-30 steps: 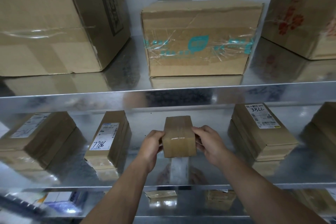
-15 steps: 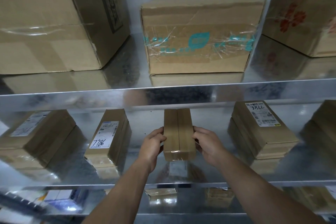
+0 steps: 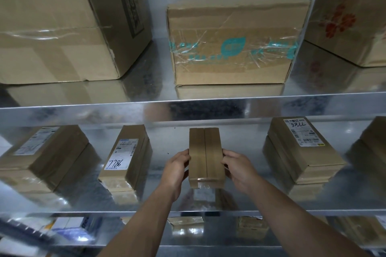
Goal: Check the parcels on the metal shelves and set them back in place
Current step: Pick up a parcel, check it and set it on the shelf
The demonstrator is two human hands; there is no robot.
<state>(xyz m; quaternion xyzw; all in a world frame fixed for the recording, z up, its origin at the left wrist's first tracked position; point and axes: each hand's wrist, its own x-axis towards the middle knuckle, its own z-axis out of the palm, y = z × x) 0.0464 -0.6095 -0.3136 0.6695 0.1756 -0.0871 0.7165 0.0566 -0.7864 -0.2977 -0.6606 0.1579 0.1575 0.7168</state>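
– Cardboard, plain brown, with a seam down its top: how will that small parcel (image 3: 205,152) handle?

– Light, I'd judge. Two hands carry it with the fingers alone, and neither wrist looks strained. It should be stiff as well, because the faces lie flat and the corners are square. A firm squeeze ought not to buckle it.

– Where is it?

– On the middle shelf (image 3: 271,200), about mid-row, with its long axis running from near to far. The parcel with the handwritten label (image 3: 125,156) lies to its left and the labelled parcel (image 3: 300,148) to its right, both well apart from it. I cannot tell whether its underside rests on the metal or hangs just above, since the shiny shelf mirrors it.

– And the grip?

– The left hand (image 3: 177,171) clasps the left long side and the right hand (image 3: 240,171) the right one. The fingers of both are curled onto the parcel toward its near end, so both hands are grasping it.

– Slippery?

– The clear tape (image 3: 206,182) across the near end looks glossy, so I'd keep fingers off it. Bare card on the sides should give better friction. The metal looks slick, and a light push would probably slide the parcel farther in.

– Best hold?

– Opposite long sides, pressing inward, much as it is held now.
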